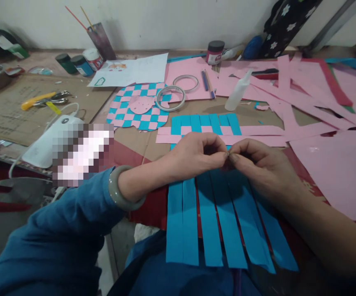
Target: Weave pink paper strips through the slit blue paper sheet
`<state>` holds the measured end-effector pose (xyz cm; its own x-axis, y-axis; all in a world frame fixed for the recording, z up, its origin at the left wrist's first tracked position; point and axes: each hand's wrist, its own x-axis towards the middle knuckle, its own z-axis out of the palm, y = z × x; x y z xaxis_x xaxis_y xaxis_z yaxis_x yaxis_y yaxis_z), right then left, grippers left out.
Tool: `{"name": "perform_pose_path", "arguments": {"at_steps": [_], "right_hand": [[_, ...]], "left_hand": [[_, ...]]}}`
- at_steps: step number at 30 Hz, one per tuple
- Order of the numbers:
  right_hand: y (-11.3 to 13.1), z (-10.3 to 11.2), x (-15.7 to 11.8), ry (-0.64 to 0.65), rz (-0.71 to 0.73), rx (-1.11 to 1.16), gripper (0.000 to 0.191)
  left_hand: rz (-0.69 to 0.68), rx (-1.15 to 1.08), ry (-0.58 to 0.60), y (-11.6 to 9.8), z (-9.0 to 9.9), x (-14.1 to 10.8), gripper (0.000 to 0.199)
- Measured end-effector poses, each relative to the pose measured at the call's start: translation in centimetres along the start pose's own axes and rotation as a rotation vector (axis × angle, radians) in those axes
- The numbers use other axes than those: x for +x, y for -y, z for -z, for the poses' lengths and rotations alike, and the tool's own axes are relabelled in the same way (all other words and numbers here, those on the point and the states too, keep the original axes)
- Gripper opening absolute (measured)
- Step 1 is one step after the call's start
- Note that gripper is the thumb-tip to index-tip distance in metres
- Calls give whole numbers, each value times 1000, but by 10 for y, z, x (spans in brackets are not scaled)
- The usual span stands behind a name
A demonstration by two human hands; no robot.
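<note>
My left hand (193, 154) and my right hand (258, 168) meet above a woven paper piece, their fingertips pinching a tiny metallic bit (227, 154). Its exact kind is too small to tell. Blue paper strips (221, 222) run from under my hands toward my lap. At their far end, they interlace with pink paper strips (227, 137). My hands hide the middle of the strips. A pale green bangle (125, 190) circles my left wrist, and a blue sleeve (54, 222) covers that forearm.
A finished pink-and-blue checked weave (136, 107) lies beyond my left hand, with rolls of tape (166, 98) on it and nearby. Pink paper offcuts (316, 98) spread right. A plastic bottle (238, 91), paint jars (79, 63) and pliers (51, 98) stand farther back.
</note>
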<state>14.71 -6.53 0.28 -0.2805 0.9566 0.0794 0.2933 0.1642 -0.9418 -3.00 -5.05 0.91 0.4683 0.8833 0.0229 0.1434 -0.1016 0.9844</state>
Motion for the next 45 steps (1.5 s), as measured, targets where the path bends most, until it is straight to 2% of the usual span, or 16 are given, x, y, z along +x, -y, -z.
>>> {"name": "perform_pose_path", "arguments": {"at_steps": [6, 14, 19, 25, 45], "right_hand": [[2, 0, 2, -10, 21, 20, 13], [-1, 0, -3, -44, 90, -205, 10], [1, -1, -2, -64, 138, -261, 11], [1, -2, -1, -68, 182, -320, 11], [2, 0, -1, -21, 138, -253, 14]], "left_hand": [[12, -95, 17, 1, 0, 0, 10], [49, -21, -23, 1, 1, 2, 9], [88, -98, 2, 2, 1, 3, 8], [97, -83, 0, 3, 2, 2, 7], [76, -19, -21, 5, 3, 1, 8]]}}
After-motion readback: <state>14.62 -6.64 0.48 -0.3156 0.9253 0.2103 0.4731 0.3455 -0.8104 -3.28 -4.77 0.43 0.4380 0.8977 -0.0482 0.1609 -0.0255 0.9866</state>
